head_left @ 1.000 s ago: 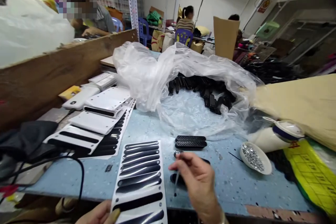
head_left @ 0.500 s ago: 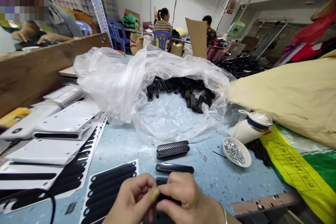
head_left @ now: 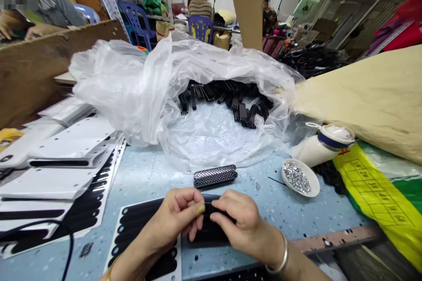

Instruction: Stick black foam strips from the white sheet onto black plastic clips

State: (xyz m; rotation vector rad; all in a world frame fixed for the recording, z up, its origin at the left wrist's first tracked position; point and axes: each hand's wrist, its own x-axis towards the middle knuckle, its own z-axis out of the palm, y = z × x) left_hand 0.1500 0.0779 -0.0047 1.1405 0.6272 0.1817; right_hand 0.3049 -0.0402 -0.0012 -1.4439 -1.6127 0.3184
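My left hand [head_left: 184,213], with yellow on its thumb, has its fingertips pinched together; whatever is in them is hidden. Close beside it, my right hand [head_left: 239,215] pinches a dark, thin black strip [head_left: 227,215] between thumb and forefinger. Smooth black bars [head_left: 209,232] lie on the table beneath both hands, partly covered by them. Just beyond sits a pair of black bars with a lattice pattern [head_left: 216,176]. Under my left forearm is a white sheet [head_left: 178,259] carrying rows of black strips with rounded ends.
A clear plastic bag [head_left: 211,140] full of black bars [head_left: 242,112] spreads across the back. At right stand a bowl of small silvery pieces [head_left: 296,178] and a tipped white bottle [head_left: 311,151]. White backing sheets [head_left: 46,184] and a black cable [head_left: 70,246] lie left. Co-workers sit beyond.
The view has shifted downward. Both hands have moved up the table, over the smooth bars, and remain close together. The lattice bars stay in place.
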